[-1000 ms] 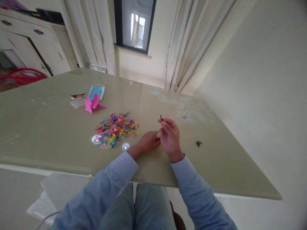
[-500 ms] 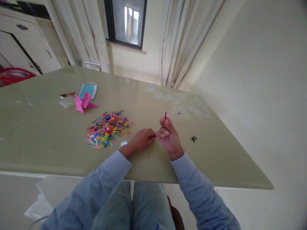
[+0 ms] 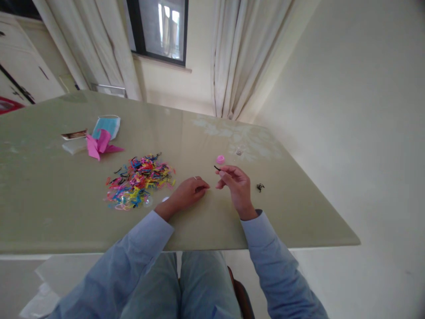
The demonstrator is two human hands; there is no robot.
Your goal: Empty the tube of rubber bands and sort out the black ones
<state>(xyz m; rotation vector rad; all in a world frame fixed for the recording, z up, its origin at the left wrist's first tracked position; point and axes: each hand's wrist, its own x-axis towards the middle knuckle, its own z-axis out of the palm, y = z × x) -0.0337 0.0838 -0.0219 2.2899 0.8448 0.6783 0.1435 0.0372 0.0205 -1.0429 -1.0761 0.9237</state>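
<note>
A black band is pinched between the thumb and fingertips of my right hand, raised over the table. My left hand rests on the table to its left, fingers pressed together; anything between them is too small to make out. To the left of it lies a pile of multicoloured small bands. A small group of black bands lies right of my right hand. A pink ring-shaped item sits just beyond my right fingertips.
On the green table, a blue face mask, a pink folded paper and a printed strip lie at the far left. A small clear item is beyond my right hand. A white round piece is by my left wrist.
My right hand has turned and lowered, with the black band now pointing left, and has parted from my left hand. The pink ring-shaped item now shows. The view has shifted right.
</note>
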